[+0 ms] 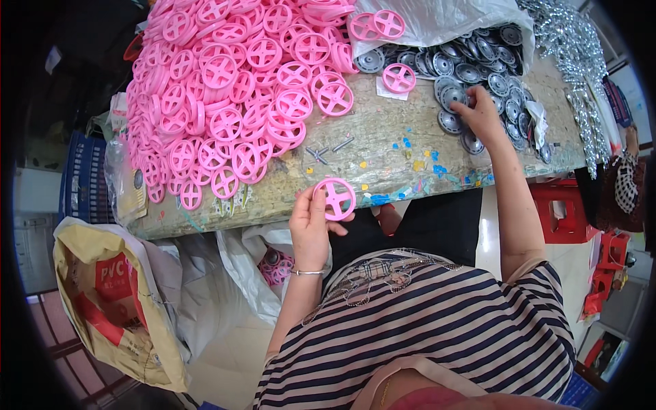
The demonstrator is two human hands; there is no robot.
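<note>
My left hand (311, 222) is closed on a pink plastic wheel ring (335, 199) with a cross of spokes, held up at the table's front edge. To the right, my right hand (480, 113) reaches into a heap of grey wheel discs (468, 73). Its thumb and fingers pinch at a grey disc (452, 98) on the near left side of that heap; the fingertips partly cover it. A big pile of pink wheel rings (225, 124) spreads over the left part of the table, and one loose pink ring (399, 78) lies beside the grey discs.
The worn wooden table (383, 126) carries small grey pins (318, 155) and coloured scraps. A white plastic sack (437, 20) lies behind the discs, silver tinsel (567, 55) at the right. Below stand an open paper sack (123, 307) and a red stool (562, 212).
</note>
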